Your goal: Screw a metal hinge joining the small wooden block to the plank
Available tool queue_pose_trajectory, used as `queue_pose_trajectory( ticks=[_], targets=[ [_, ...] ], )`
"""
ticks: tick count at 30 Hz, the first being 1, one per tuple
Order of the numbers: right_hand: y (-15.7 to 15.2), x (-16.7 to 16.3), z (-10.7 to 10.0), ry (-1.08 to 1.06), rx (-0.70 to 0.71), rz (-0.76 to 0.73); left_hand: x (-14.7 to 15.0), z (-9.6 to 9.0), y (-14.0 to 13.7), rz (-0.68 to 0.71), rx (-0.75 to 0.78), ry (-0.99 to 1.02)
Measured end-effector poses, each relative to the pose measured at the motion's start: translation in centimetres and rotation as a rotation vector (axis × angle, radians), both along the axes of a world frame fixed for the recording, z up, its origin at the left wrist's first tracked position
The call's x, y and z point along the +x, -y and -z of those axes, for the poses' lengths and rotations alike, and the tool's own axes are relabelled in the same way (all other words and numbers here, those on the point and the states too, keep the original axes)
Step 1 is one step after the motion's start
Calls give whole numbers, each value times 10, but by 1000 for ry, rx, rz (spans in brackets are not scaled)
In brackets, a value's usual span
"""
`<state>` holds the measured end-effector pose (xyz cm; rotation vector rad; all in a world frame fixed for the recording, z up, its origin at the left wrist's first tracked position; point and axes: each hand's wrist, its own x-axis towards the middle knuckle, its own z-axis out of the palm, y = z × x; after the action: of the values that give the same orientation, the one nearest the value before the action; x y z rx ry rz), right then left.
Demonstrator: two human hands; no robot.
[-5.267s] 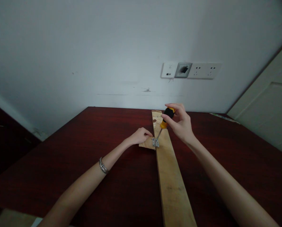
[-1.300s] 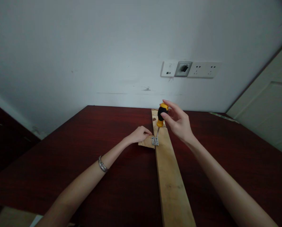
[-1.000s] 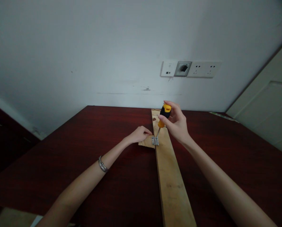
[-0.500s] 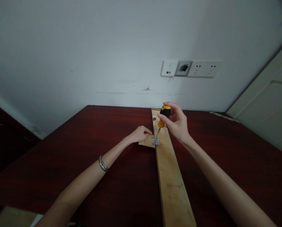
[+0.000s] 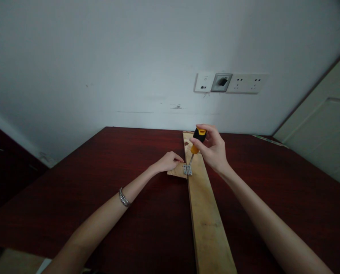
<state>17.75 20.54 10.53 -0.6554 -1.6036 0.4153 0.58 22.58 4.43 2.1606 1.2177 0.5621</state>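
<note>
My right hand (image 5: 215,147) is closed round the yellow and black handle of a screwdriver (image 5: 199,136). The tool leans slightly, its tip down on the right leaf of a small metal hinge (image 5: 188,170). That leaf lies on a long wooden board (image 5: 208,217); the other lies on a small thin wooden piece (image 5: 175,172) beside the board's left edge. With fingers closed on the small piece's far edge, my left hand (image 5: 169,161) holds it against the board. The screw under the tip is too small to make out.
The board lies lengthwise on a dark red-brown table (image 5: 130,152) that meets a pale wall (image 5: 115,57). Sockets (image 5: 242,83) sit on the wall above the table. A flat strip (image 5: 269,141) lies at the far right edge, near a white panelled door (image 5: 326,125).
The screwdriver handle has turned slightly in my right hand, and the fingers have shifted a little. My left hand, the hinge and both wooden pieces stay in place.
</note>
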Motion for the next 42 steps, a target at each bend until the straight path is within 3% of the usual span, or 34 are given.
queue_pose_trajectory(
  ticks=[7, 17, 32, 42],
  targets=[
    [4, 5, -4, 26, -39, -163, 0, -2, 1, 3, 9, 0],
    [-6, -1, 2, -58, -102, -38, 0, 0, 0, -6, 4, 2],
    [-6, 1, 4, -136, -316, -376, -1, 4, -2, 9, 10, 6],
    [-1, -2, 0, -110, -215, -275, -2, 7, -3, 5, 9, 27]
  ],
)
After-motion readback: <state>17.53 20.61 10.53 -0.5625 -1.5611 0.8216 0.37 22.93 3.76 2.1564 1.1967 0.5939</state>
